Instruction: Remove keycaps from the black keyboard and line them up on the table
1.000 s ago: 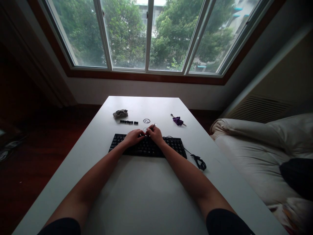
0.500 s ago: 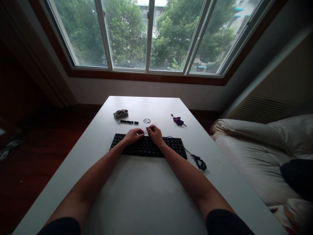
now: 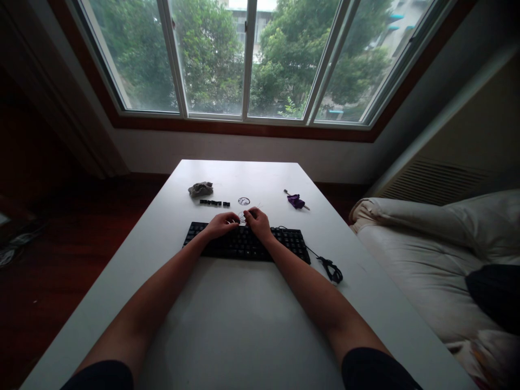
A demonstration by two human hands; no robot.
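- One black rectangular keyboard (image 3: 244,250) lay on the white table (image 3: 244,314), partly hidden beneath two hands.
- The right hand (image 3: 258,222) pinched one thin, pale, wire-like thing (image 3: 242,217), indistinct.
- The left hand (image 3: 220,226) curled nearly closed; its grip couldn't be told.
- One crumpled grey cloth (image 3: 200,189) lay beyond.

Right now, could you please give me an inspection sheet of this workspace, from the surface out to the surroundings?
Surface: white table, brighter toward the window.
Job's things: black keyboard, lying crosswise; thin wire piece, shape too small to tell; row of small black pieces beyond the keyboard.
Clutter: grey lump, round piece, purple cloth with a stick poking out.
Grip: right hand seems to pinch the thin wire piece; left hand is beside it, hold unclear.
Cables: black cord, bunched off the keyboard's right end.
Surroundings: window ahead, pale sofa to the right, dark red floor.
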